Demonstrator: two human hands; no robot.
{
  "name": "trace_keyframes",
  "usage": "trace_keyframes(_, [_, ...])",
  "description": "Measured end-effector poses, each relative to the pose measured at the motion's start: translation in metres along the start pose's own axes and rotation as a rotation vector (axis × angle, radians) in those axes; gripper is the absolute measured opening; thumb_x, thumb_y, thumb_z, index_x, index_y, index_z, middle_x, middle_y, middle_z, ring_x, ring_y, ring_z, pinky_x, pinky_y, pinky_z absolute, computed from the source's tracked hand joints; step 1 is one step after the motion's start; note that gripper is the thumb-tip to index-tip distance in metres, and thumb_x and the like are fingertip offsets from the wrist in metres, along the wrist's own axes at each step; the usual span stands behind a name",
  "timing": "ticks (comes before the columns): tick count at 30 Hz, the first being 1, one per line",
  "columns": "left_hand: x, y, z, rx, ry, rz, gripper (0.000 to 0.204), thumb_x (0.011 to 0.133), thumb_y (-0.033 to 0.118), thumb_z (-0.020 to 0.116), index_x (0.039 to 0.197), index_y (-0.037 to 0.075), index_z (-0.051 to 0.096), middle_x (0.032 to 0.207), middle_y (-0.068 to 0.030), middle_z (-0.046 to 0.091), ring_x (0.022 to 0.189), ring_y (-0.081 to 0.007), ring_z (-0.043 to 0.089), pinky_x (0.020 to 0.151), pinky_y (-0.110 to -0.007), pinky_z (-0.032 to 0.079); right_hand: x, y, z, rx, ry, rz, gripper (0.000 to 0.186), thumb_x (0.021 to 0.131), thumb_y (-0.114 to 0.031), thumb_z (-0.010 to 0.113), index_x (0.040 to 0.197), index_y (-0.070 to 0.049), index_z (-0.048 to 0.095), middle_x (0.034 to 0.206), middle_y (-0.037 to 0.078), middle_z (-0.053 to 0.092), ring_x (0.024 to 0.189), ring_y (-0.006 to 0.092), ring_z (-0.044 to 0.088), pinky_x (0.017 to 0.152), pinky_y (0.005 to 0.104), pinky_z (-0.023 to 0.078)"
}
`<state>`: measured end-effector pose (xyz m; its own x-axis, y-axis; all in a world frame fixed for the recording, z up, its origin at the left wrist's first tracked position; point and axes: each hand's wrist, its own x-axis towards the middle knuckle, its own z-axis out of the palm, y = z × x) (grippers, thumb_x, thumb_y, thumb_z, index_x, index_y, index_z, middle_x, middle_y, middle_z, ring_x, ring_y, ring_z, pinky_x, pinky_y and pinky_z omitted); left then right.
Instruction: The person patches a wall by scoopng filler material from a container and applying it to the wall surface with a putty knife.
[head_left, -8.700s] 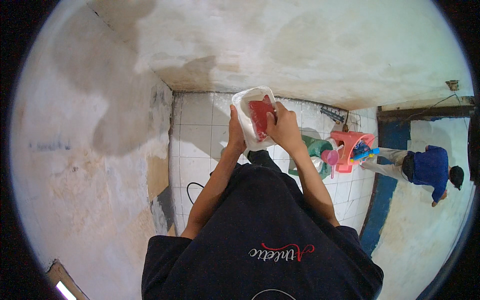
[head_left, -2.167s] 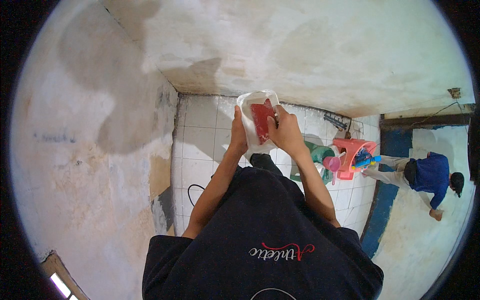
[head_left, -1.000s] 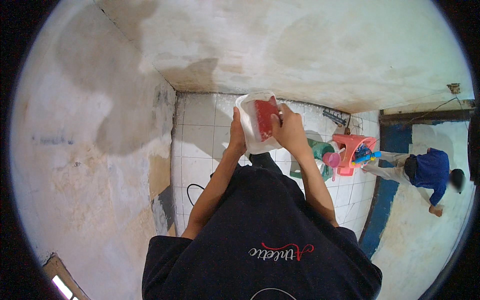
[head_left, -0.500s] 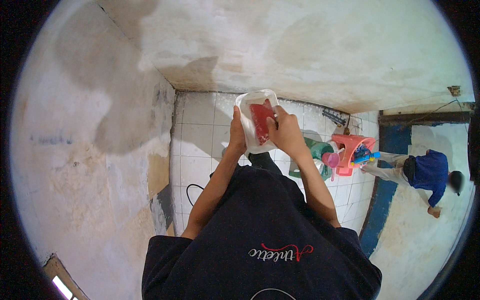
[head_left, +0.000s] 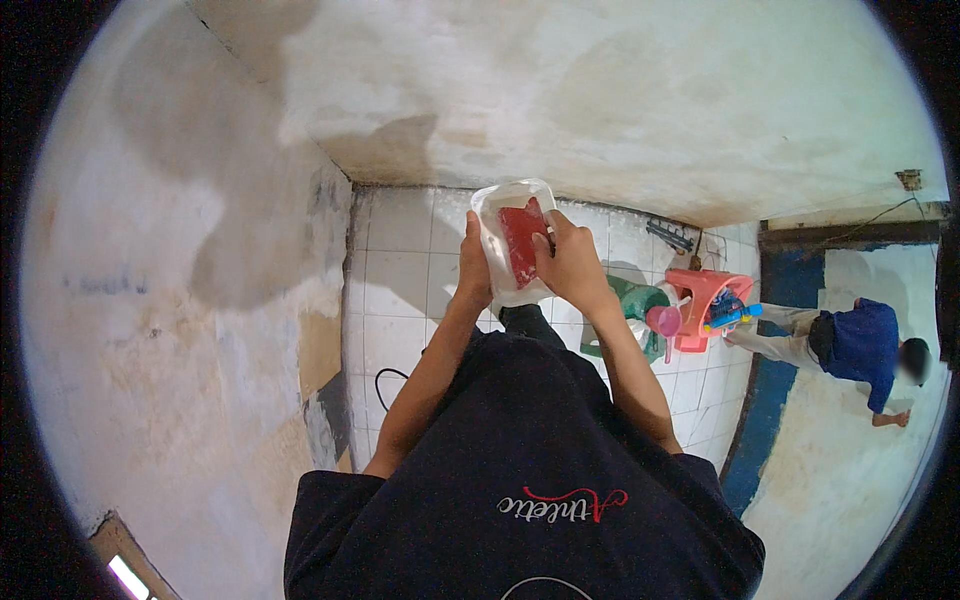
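Observation:
Near the middle of the view, my left hand [head_left: 471,262] grips the left side of a white, rounded rectangular plastic tub [head_left: 490,215] with a pale substance smeared inside. My right hand [head_left: 575,265] holds a flat red scraper [head_left: 518,240] inside the tub, thumb pressed on its face. The scraper's face carries pale flecks. Both forearms reach up from the lower edge over my dark T-shirt [head_left: 520,420]. Below the tub is white tiled floor [head_left: 395,290].
At right sit a green container [head_left: 637,300], pink ladle [head_left: 663,320], pink plastic stool [head_left: 690,290] holding blue items [head_left: 730,315], and dark bars [head_left: 668,238]. A co-worker in blue [head_left: 855,340] reaches to the patched right wall. A cable [head_left: 390,372] lies at lower left. Stained walls [head_left: 180,400] surround me.
Across the earlier frames, my right hand shifts the red scraper slightly back and forth within the tub; my left hand stays gripping it. The co-worker's hand has moved further right along the wall.

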<state>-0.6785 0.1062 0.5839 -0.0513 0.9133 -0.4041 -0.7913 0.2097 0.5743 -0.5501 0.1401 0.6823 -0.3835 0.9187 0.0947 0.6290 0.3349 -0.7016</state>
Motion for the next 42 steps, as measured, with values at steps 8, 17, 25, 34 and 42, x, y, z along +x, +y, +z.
trace_keyframes(8, [0.01, -0.009, -0.011, -0.049, -0.025, -0.002, 0.072, 0.101, 0.06, 0.021, 0.139, 0.003, 0.042, 0.126, -0.0154, 0.057, 0.113, -0.0252, 0.06, 0.096, -0.039, 0.052, 0.001, -0.003, -0.005, -0.05, 0.042, -0.031, 0.015, 0.084, -0.005, 0.061, 0.095, 0.005, 0.058, 0.066, 0.028, 0.06, 0.063, 0.0462, 0.062, 0.056, 0.0483, 0.047])
trace_keyframes(17, [0.008, -0.008, -0.009, -0.056, -0.013, -0.001, 0.071, 0.102, 0.059, 0.023, 0.138, 0.001, 0.042, 0.123, -0.0149, 0.059, 0.112, -0.0258, 0.061, 0.095, -0.039, 0.052, 0.001, -0.004, -0.009, -0.048, 0.006, 0.035, 0.015, 0.084, -0.005, 0.062, 0.092, 0.007, 0.057, 0.066, 0.029, 0.06, 0.063, 0.0464, 0.062, 0.055, 0.0474, 0.047])
trace_keyframes(25, [0.007, -0.006, -0.009, -0.064, -0.013, -0.025, 0.072, 0.101, 0.06, 0.022, 0.139, 0.002, 0.042, 0.124, -0.0159, 0.058, 0.11, -0.0261, 0.062, 0.096, -0.038, 0.052, 0.002, -0.005, -0.007, -0.024, -0.025, -0.01, 0.015, 0.084, -0.005, 0.061, 0.094, 0.006, 0.058, 0.068, 0.029, 0.061, 0.065, 0.0472, 0.062, 0.056, 0.0474, 0.047])
trace_keyframes(34, [0.002, -0.004, -0.003, -0.025, 0.008, -0.007, 0.073, 0.101, 0.061, 0.022, 0.139, 0.002, 0.042, 0.126, -0.0158, 0.057, 0.112, -0.0261, 0.061, 0.096, -0.04, 0.052, 0.002, -0.005, -0.012, -0.034, -0.026, -0.011, 0.017, 0.084, -0.005, 0.061, 0.098, 0.005, 0.059, 0.068, 0.029, 0.061, 0.066, 0.048, 0.061, 0.058, 0.0471, 0.049])
trace_keyframes(42, [0.003, -0.007, -0.008, -0.049, -0.016, 0.008, 0.073, 0.101, 0.061, 0.023, 0.138, 0.002, 0.043, 0.127, -0.0158, 0.057, 0.112, -0.0263, 0.061, 0.095, -0.04, 0.053, 0.001, 0.002, -0.015, -0.034, -0.01, -0.025, 0.014, 0.084, -0.005, 0.061, 0.091, 0.006, 0.056, 0.067, 0.028, 0.06, 0.064, 0.0467, 0.062, 0.055, 0.0479, 0.047])
